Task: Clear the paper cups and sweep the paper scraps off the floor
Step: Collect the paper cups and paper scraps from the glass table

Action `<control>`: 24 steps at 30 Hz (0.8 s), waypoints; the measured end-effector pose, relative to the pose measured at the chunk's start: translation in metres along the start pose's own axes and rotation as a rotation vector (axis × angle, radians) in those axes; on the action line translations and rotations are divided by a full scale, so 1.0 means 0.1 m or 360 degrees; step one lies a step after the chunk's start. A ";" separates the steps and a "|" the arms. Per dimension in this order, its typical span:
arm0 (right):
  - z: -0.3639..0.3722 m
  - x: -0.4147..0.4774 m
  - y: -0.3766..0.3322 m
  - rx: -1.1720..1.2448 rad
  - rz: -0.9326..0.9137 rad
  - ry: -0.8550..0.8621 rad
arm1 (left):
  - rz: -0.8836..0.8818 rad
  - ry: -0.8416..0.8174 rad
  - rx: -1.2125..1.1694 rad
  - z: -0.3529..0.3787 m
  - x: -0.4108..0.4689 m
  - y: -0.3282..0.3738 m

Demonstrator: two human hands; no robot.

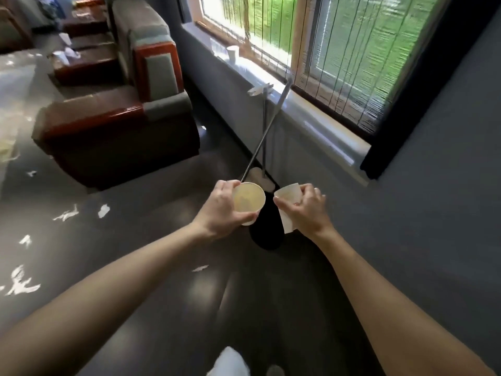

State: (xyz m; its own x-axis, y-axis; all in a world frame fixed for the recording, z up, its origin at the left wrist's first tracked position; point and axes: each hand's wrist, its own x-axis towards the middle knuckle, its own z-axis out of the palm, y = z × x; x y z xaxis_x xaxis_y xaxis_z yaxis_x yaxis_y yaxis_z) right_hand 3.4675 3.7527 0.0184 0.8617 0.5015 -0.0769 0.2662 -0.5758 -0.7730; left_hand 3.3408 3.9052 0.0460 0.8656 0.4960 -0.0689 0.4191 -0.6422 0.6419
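Now both cups hang above the black dustpan [267,236]: left hand [219,210] curls round an upright cup [249,201], right hand [305,210] pinches a crumpled cup [289,196]. Dropped off-centre, either could bounce out among the scraps [66,214].

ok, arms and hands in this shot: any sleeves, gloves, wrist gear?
No sleeves show: the left arm and right arm are bare to the frame edge. The left hand and right hand are ungloved; no watch, band or ring is visible.

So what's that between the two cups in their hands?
In the head view, a black object on the floor shows through the gap; the left cup and right cup do not touch.
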 end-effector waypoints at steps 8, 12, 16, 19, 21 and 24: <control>0.77 2.06 0.36 0.0161 0.0476 0.0089 | -0.0068 -0.0262 -0.0029 0.40 2.35 -0.90; 1.20 2.92 0.83 0.0184 0.0668 0.0124 | -0.0137 -0.0392 -0.0025 0.85 3.27 -1.41; 1.69 3.44 1.31 0.0126 0.0825 -0.0051 | -0.0208 -0.0590 -0.0011 1.38 3.86 -1.84; 2.12 3.71 1.71 0.0090 0.0898 -0.0157 | -0.0253 -0.0677 0.0029 1.87 4.20 -2.13; 2.43 3.86 1.99 0.0079 0.0952 -0.0214 | -0.0286 -0.0708 0.0058 2.23 4.37 -2.35; 2.89 4.05 2.42 0.0131 0.0952 -0.0277 | -0.0366 -0.0696 0.0097 2.74 4.58 -2.73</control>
State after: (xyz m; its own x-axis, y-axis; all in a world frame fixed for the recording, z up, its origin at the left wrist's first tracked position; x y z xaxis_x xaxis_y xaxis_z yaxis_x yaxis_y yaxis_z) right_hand 3.7560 4.0038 -0.3818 0.7664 0.2095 -0.6072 -0.2806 -0.7412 -0.6098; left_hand 3.6981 4.1478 -0.3698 0.7775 0.3454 -0.5256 0.6164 -0.5843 0.5278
